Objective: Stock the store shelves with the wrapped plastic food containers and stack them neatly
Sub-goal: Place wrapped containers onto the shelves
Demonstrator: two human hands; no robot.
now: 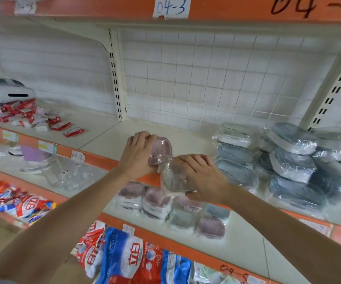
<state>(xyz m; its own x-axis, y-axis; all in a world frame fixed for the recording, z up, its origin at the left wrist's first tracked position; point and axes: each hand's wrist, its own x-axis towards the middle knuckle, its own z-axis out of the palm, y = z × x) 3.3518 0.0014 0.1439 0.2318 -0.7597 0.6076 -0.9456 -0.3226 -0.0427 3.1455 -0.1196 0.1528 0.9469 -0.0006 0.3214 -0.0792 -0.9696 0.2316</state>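
At the front edge of the middle shelf (112, 136), the left hand (139, 154) curls its grip round a pink-lidded wrapped container (162, 149), while the right hand (198, 173) clamps a clear ribbed one (174, 179). Placement looks underway; next they likely need setting flat beside the glossy, crinkly grey-blue stacks (237, 156).

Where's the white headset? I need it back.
Head view, far left: the headset sits on the upper shelf, atop the red boxes.
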